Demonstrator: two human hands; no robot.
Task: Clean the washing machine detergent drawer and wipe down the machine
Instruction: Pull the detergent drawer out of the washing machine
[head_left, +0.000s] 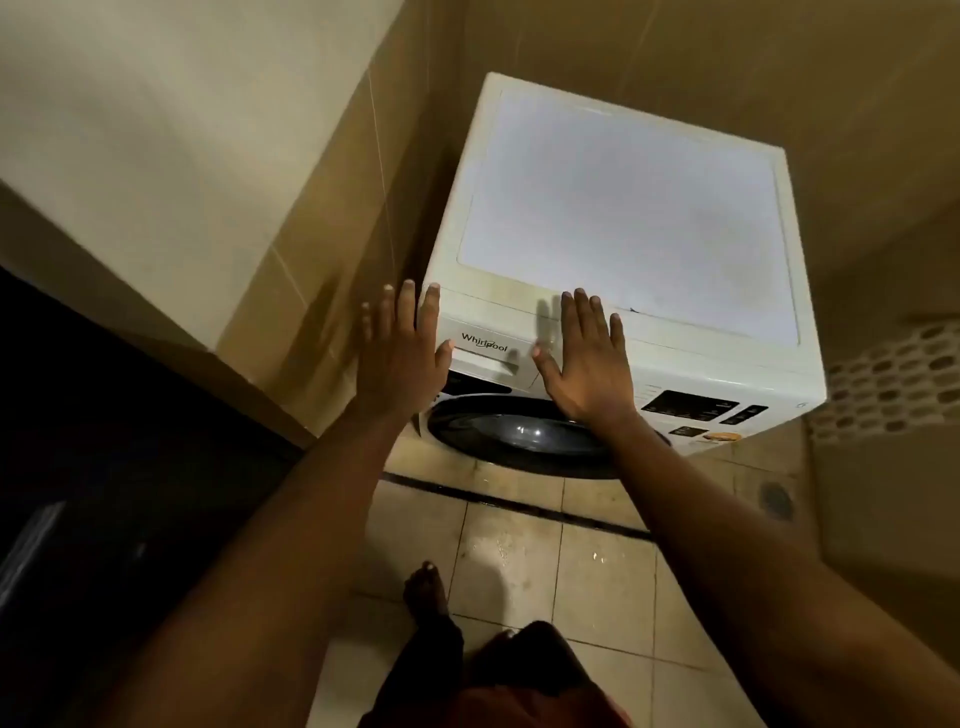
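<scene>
A white, box-shaped front-loading washing machine stands in the corner of a room with beige tiled walls, its flat top bare and pale. The person faces it with both arms stretched out. The left hand is held palm down at the machine's front left corner, its grip apart, fingers straight and spread, holding nothing. The right hand is the same, palm down with the fingers fanned over the top of the front panel, its grip also apart with nothing in it. It throws a shadow on the panel just beside it. Whether either hand touches the machine I cannot tell.

Between the two hands sits the white plastic detergent drawer, pushed in flush at the upper left of the front, with the maker's name printed on it. Below it is the round dark glass door, and to the right a dark control display. One bare foot is planted on the beige tiled floor, which shows wet patches.
</scene>
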